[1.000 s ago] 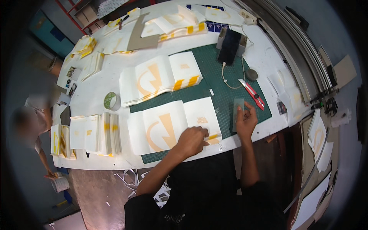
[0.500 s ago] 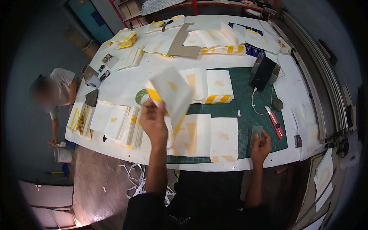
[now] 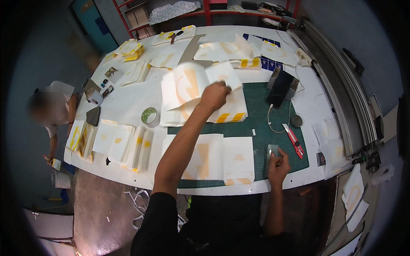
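The right hand (image 3: pixel 277 164) is closed on a small grey scraper (image 3: pixel 271 152) at the near edge of the green cutting mat (image 3: pixel 260 123), beside a red knife (image 3: pixel 293 140). Two white sheets lie beside it. The left hand (image 3: pixel 215 94) pinches a curling white sheet with yellow print (image 3: pixel 188 87) above a stack. Farther off, a tape roll (image 3: pixel 149 116), a white table (image 3: pixel 128 100), and red shelves (image 3: pixel 205 8).

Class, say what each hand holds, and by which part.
Left hand grips a curling white sheet by its right edge; right hand holds a small grey scraper at its lower end.
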A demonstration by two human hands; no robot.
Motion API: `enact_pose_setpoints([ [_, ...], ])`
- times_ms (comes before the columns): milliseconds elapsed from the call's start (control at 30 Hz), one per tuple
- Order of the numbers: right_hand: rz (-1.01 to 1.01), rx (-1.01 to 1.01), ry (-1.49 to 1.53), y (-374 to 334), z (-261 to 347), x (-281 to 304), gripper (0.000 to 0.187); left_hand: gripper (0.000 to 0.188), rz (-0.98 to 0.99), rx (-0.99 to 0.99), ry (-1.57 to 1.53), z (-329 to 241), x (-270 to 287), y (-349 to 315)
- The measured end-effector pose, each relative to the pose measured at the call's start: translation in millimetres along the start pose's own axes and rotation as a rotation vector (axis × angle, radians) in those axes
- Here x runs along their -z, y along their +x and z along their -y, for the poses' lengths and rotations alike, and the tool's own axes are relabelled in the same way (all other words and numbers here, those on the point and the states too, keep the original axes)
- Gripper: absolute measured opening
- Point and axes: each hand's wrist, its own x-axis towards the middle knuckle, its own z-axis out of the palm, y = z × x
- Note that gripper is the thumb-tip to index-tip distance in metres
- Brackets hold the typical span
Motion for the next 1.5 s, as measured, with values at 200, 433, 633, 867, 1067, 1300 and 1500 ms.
enact_pose_setpoints([
  [200,0.002,0.045,-0.038,-1,-14,2,0.034,0.040,0.393,0.195,-0.201,-28,-34,-34],
  [433,0.117,0.004,-0.072,1,-13,-2,0.034,0.036,0.260,0.080,-0.042,-36,-57,-71],
  [633,0.157,0.079,-0.474,25,8,10,0.036,0.048,-0.023,0.025,-0.181,-84,-10,-108],
  [867,0.149,0.277,-0.518,-28,26,19,0.024,0.046,0.275,-0.028,-0.218,-133,16,-207],
  [1067,0.185,0.168,-0.431,-82,43,-3,0.029,0.044,0.239,0.003,-0.182,-138,13,-239],
  [1300,0.220,0.028,-0.364,-89,57,-8,0.032,0.044,0.197,0.026,-0.251,-134,7,-243],
  [1500,0.238,0.089,-0.308,-93,51,-4,0.032,0.039,0.115,0.054,-0.311,-133,6,-242],
])
